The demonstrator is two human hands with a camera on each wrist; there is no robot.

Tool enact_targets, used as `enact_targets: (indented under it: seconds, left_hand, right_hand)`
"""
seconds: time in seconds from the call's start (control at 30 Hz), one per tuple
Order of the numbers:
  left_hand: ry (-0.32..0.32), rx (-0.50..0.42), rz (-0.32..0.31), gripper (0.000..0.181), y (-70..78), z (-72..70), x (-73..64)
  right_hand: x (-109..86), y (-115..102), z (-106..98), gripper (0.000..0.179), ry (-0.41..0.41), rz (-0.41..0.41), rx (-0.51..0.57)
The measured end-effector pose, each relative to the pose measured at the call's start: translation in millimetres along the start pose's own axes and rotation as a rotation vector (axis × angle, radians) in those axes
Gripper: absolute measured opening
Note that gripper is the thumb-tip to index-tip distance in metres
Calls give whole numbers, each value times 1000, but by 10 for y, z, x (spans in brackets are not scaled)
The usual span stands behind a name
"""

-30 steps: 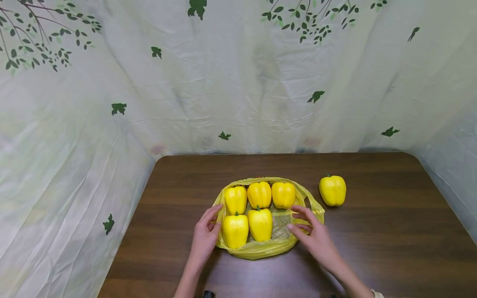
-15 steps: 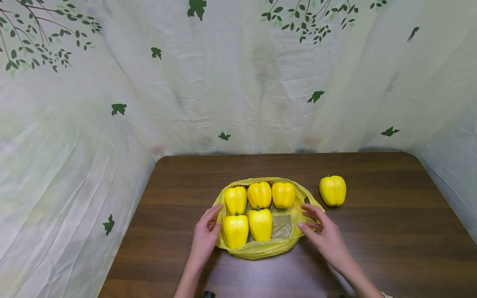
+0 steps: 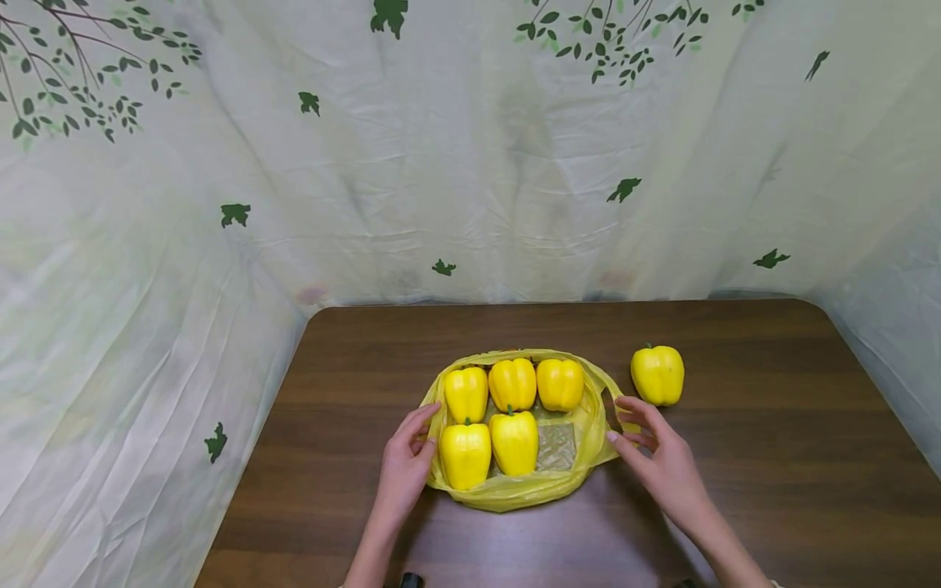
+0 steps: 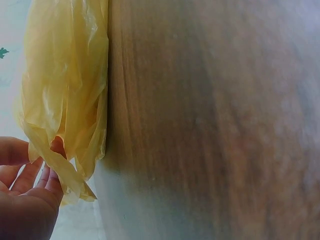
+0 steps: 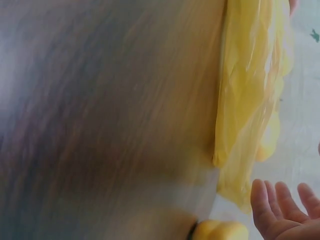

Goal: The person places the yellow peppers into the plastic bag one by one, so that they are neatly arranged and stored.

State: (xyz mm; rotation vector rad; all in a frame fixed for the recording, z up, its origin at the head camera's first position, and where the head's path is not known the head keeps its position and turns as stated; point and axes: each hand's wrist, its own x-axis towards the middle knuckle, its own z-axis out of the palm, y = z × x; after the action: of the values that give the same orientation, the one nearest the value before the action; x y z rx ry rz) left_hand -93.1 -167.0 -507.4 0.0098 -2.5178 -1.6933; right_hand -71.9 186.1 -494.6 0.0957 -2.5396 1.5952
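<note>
A yellow plastic bag (image 3: 507, 498) lies on the table with its mouth spread wide. Inside it sit several yellow bell peppers (image 3: 513, 443), three along the back and the others in front at the left. My left hand (image 3: 406, 453) holds the bag's left edge; in the left wrist view the fingers curl at the bag's handle (image 4: 57, 162). At the bag's right handle is my right hand (image 3: 665, 465), thumb and fingers apart; in the right wrist view its fingers (image 5: 285, 200) are loosely bent with nothing between them. Another yellow bell pepper (image 3: 657, 376) stands outside, right of the bag.
The brown wooden table (image 3: 772, 457) reaches back to a pale cloth backdrop (image 3: 470, 163) printed with leaves. Small dark objects, one of them a black piece (image 3: 412, 580), show at the bottom edge of the head view.
My right hand has moved right, from inside the bag's right rim to its outer edge, and the right side of the bag now lies spread. My left hand has stayed in place.
</note>
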Motion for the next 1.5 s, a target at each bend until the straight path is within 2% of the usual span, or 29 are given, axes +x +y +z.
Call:
enact_targets:
  seconds: [0.3,0.43,0.53,0.7,1.1,1.33,1.5]
  left_hand:
    - [-6,-2,-3,48,1,0,9]
    - [-20,0,-31,47,186,-13,-23]
    - [-26,1,-51,46,201,-10,-20]
    - [-15,-5,-24,48,15,4,6]
    - [-5,13,-48,47,34,-2,7]
    - [-6,11,-47,47,35,-1,4]
    - [-7,9,-43,48,34,-1,1]
  right_hand:
    - [32,83,-117,50,21,21,-82]
    - [39,112,-162,51,43,-7,-75]
    - [42,112,-198,52,54,-10,-72]
    - [56,134,-271,53,60,26,-105]
    - [130,160,-420,57,107,58,-157]
    - [192,184,-480,55,174,33,-194]
    - [222,178,-524,56,181,23,-189]
